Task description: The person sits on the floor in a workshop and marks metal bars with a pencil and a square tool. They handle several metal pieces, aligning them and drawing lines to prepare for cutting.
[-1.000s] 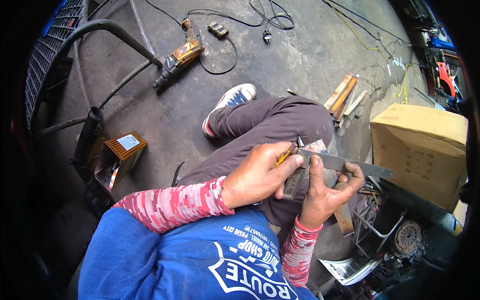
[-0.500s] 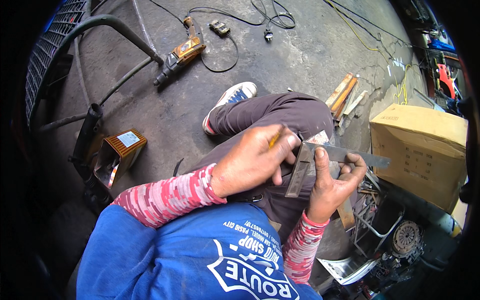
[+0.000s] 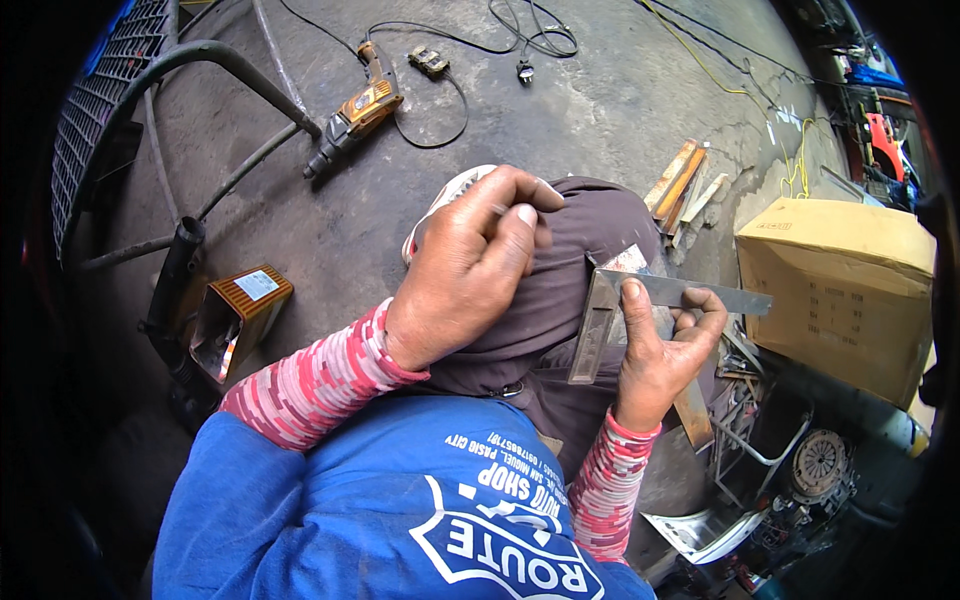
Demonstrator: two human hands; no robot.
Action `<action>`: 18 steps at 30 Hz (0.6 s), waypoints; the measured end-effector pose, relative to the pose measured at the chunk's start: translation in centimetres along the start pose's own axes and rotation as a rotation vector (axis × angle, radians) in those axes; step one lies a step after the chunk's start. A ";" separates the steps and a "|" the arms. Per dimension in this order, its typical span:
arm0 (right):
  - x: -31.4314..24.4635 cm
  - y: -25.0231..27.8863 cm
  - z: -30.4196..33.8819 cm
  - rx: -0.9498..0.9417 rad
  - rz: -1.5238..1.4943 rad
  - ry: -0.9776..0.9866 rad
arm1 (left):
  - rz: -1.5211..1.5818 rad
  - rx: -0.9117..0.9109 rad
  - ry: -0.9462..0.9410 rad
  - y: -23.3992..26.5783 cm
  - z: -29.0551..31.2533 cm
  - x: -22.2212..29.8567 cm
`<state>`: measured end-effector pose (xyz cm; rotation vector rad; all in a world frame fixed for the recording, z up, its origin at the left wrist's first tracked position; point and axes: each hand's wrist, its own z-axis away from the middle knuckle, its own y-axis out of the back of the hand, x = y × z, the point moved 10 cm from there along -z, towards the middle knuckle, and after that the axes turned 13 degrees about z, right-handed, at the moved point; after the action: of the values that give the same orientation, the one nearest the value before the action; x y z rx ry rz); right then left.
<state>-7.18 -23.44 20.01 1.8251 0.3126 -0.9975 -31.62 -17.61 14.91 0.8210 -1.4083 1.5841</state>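
My left hand (image 3: pixel 465 265) is raised above my bent knee with its fingers pinched shut; only a thin sliver of the pencil (image 3: pixel 497 210) shows between thumb and fingertips. My right hand (image 3: pixel 655 355) grips a steel try square (image 3: pixel 690 293), thumb on top of its blade, with the thick stock (image 3: pixel 593 330) pointing down toward my lap. The square lies against a flat metal piece (image 3: pixel 692 405) that my right hand mostly hides. My dark trouser leg (image 3: pixel 590 225) and white shoe (image 3: pixel 450 195) lie under both hands.
On the concrete floor, an orange power drill (image 3: pixel 355 112) with its cable lies at the back. A cardboard box (image 3: pixel 850 290) stands at right, a small open orange carton (image 3: pixel 235 320) at left beside a dark pipe frame (image 3: pixel 180 270). Short bars (image 3: pixel 682 180) and metal parts (image 3: pixel 818 462) lie nearby.
My left hand has lifted away from the square, up and to the left, with the yellow pencil now nearly hidden. The right hand has kept the square in place.
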 end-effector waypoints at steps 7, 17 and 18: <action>-0.3 0.4 0.1 0.048 0.029 0.058 | -0.296 -0.324 0.021 -4.8 1.1 -2.0; 0.2 0.8 0.9 0.096 0.184 0.075 | -0.248 -0.387 0.143 -5.2 1.3 -3.9; 0.3 0.9 0.9 0.099 0.217 0.059 | -0.256 -0.386 0.167 -5.2 1.3 -4.0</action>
<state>-6.91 -24.74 20.20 1.9339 0.0992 -0.8210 -25.25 -19.45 13.79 0.5947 -1.3684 1.1132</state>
